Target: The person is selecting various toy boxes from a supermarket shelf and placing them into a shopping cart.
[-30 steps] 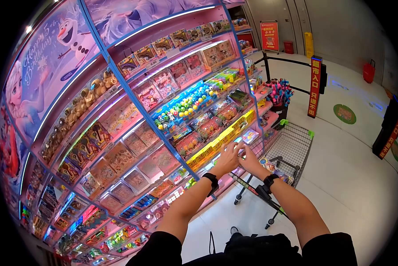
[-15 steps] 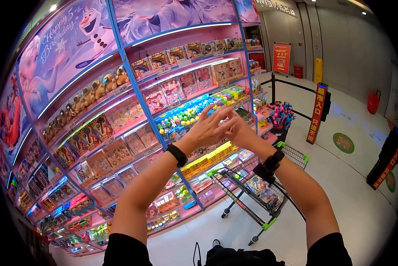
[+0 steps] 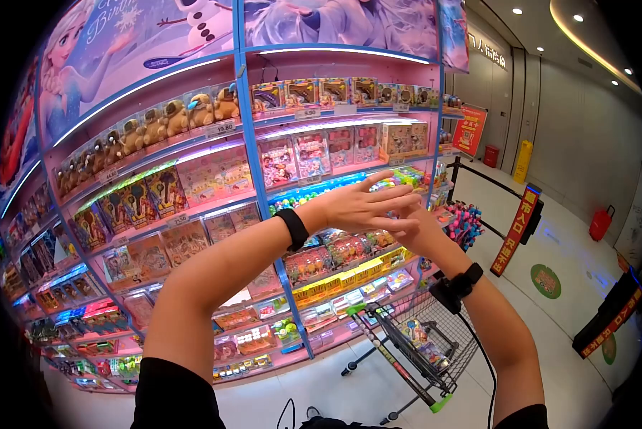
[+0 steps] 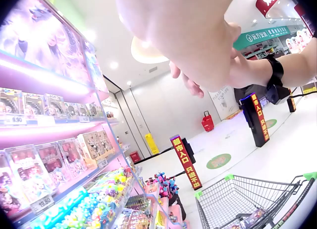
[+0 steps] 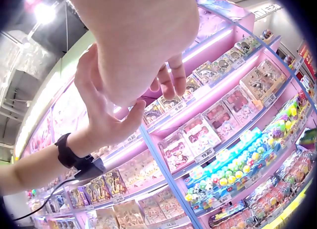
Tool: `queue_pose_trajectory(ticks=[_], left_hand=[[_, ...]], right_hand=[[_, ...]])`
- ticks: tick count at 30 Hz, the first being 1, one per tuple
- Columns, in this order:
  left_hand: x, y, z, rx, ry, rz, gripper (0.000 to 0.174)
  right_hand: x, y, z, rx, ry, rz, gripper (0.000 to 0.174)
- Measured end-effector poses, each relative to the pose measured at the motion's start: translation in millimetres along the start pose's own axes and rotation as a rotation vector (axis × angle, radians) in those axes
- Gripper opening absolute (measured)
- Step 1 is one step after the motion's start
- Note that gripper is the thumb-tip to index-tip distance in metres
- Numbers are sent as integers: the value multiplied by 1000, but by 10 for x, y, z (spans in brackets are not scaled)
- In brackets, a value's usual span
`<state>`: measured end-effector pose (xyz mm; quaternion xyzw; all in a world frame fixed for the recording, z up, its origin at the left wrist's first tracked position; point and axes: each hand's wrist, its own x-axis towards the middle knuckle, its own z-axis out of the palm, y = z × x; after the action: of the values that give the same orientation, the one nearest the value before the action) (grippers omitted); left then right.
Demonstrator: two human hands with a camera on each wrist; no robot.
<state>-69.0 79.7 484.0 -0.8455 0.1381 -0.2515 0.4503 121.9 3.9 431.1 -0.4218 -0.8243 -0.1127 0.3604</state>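
Both hands are raised at chest height in front of the toy shelves, and they overlap in the head view. My left hand [image 3: 360, 209] lies in front with its fingers stretched out to the right, nothing in its grasp. Behind it, partly covered, is my right hand [image 3: 422, 230]; the fingers [image 5: 168, 83] show loosely bent and empty in the right wrist view. In that same view the left thumb [image 5: 131, 117] comes right up to the right hand. Each wrist wears a black band [image 3: 292, 229].
Pink shelving [image 3: 246, 121] with boxed toys, plush animals and colourful balls fills the left and middle. A shopping cart [image 3: 401, 366] with packaged items inside stands below the right arm. Barrier posts [image 3: 515, 230], a red basket [image 3: 601, 223] and a yellow floor sign [image 3: 523, 161] are to the right.
My hands have risen from in front of the lower shelves to higher up, and the left fingers have spread out straighter. The view has tilted up, showing more of the wall and ceiling.
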Motion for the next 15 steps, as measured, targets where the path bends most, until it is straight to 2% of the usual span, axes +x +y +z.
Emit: queue_pose_trajectory(ticks=[3, 5, 6, 8, 9, 10, 13, 15], left_hand=[[-396, -231, -75, 126, -23, 48, 65], [-719, -404, -160, 99, -15, 55, 64], [-866, -500, -222, 132, -24, 40, 65], [-1149, -639, -311, 136, -29, 16, 69], [-1288, -741, -339, 241, -64, 48, 72], [-1416, -805, -375, 224, -75, 42, 73], [-1687, -986, -470, 289, -124, 36, 74], [-1815, -1058, -519, 304, -119, 44, 70]], right_hand=[[426, 90, 332, -6, 39, -127, 33], [671, 108, 574, -36, 83, -174, 34], [752, -65, 550, -14, 1, -30, 32], [913, -167, 683, -18, -1, -7, 34], [1011, -207, 734, -27, 2, 1, 35], [1088, -289, 794, 68, 133, -43, 38], [1299, -309, 819, 26, 73, -61, 40], [1435, -326, 792, 33, 18, -2, 38]])
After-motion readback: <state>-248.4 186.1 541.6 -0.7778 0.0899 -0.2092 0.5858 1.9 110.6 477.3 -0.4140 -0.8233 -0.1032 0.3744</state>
